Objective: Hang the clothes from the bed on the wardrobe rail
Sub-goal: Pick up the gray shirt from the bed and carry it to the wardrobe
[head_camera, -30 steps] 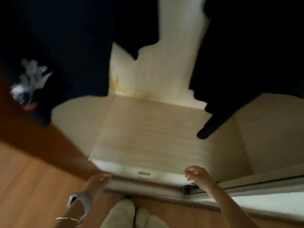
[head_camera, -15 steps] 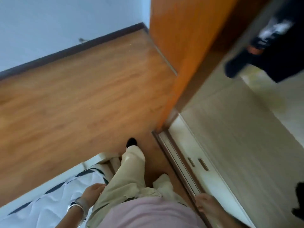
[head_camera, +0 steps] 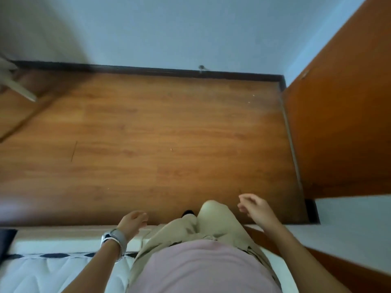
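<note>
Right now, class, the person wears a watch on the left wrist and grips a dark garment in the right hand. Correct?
No: the head view shows the right hand empty, loosely curled and holding nothing. The watch is worn as stated.

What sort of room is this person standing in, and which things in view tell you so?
Most likely a bedroom: a quilted white mattress at the lower left, an orange wooden wardrobe panel at the right, and a wood-plank floor.

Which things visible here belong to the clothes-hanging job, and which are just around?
Job: left hand, empty; right hand, empty; bed mattress; orange wardrobe panel. No clothes or rail in view.
Just around: wooden floor; wall; white furniture leg; wristwatch.
</note>
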`<state>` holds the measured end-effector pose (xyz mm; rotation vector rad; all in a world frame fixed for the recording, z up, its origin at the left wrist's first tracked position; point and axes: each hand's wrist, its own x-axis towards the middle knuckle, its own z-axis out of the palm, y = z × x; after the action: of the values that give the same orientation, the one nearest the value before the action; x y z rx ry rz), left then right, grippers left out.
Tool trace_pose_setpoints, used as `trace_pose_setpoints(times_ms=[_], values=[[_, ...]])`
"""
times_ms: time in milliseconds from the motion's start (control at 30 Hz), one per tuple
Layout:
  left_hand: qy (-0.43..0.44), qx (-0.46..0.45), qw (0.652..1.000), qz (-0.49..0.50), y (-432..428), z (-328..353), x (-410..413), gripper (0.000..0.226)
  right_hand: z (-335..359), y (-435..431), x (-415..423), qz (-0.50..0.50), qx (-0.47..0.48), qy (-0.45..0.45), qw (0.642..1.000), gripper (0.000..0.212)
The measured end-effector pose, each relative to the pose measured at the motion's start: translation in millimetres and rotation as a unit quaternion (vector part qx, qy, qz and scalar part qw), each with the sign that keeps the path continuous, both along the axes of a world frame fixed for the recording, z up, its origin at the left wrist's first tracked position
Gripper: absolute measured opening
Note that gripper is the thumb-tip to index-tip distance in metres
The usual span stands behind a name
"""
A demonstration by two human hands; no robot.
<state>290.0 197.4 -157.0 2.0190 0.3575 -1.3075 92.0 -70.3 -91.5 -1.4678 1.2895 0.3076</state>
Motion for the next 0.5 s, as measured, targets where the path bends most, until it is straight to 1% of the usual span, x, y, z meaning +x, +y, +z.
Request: trace_pose_setpoints(times_ms=[100, 167, 233, 267, 367, 433, 500], values=[[0.024, 0.003, 0.998, 0.066, -10, -5, 11, 0.027, -7, -42, 47, 0.075, -0.004, 0.019, 0.997, 0.012], [0.058, 0.016, 0.992, 0.108, -15, -9, 16, 0.026, -21, -68, 65, 0.122, 0.007, 0.058, 0.991, 0.014], [0.084, 0.026, 0.982, 0.166, -23, -12, 24, 0.016, -35, -95, 86, 0.182, 0.018, 0.112, 0.977, 0.019], [0.087, 0.033, 0.975, 0.204, -27, -16, 31, 0.015, -43, -112, 99, 0.209, 0.026, 0.138, 0.968, 0.021], [0.07, 0.058, 0.947, 0.308, -45, -18, 46, 0.013, -51, -170, 145, 0.27, 0.024, 0.204, 0.941, 0.018], [0.056, 0.048, 0.932, 0.356, -64, -10, 55, 0.019, -51, -208, 185, 0.303, -0.007, 0.21, 0.93, 0.018], [0.035, 0.031, 0.92, 0.389, -78, -3, 63, 0.025, -47, -236, 234, 0.302, -0.047, 0.211, 0.928, 0.016]])
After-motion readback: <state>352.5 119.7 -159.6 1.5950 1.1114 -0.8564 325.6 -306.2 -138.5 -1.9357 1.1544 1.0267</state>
